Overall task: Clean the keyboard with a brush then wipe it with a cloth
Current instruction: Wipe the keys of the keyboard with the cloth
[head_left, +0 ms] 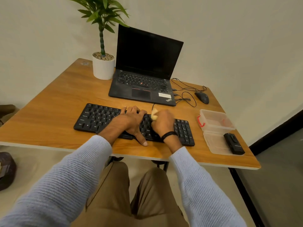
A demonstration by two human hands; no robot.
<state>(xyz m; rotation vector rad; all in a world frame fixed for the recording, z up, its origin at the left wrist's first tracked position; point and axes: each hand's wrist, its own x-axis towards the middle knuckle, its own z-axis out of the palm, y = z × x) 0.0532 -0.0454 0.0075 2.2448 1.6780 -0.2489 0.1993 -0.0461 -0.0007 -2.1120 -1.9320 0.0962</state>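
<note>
On the tabletop (pixel 54 102), head view: a black keyboard (pixel 98 118) lies near the front edge, its long side roughly parallel to that edge, with a laptop (pixel 146 69) open behind it, screen dark. The left hand (pixel 131 120) rests flat across the middle keys, fingers spread toward the far rows and thumb reaching past the near edge onto the wood; its grip is wide and holds nothing, and it appears to steady the keyboard. The right hand (pixel 164 122) is just beside it, over the right-centre keys, its grip narrow and closed on a small pale item (pixel 154 114) that sticks out above the knuckles. Whether this is the brush or a bunched cloth cannot be told; its blur suggests motion.

A clear box (pixel 216 118) with a red latch stands near the right end of the keyboard, its lid (pixel 216 143) lying open toward the front with a small black device (pixel 234 143) on it. A mouse (pixel 202 97) and its cable lie right of the laptop; a potted plant (pixel 103 66) stands at the left rear.

Judged step: cleaning strokes over the central keys, most likely the brushing stage. The next move calls for shifting the steadying hand clear and working the item along the rows now covered, then toward the number pad at the right end.
</note>
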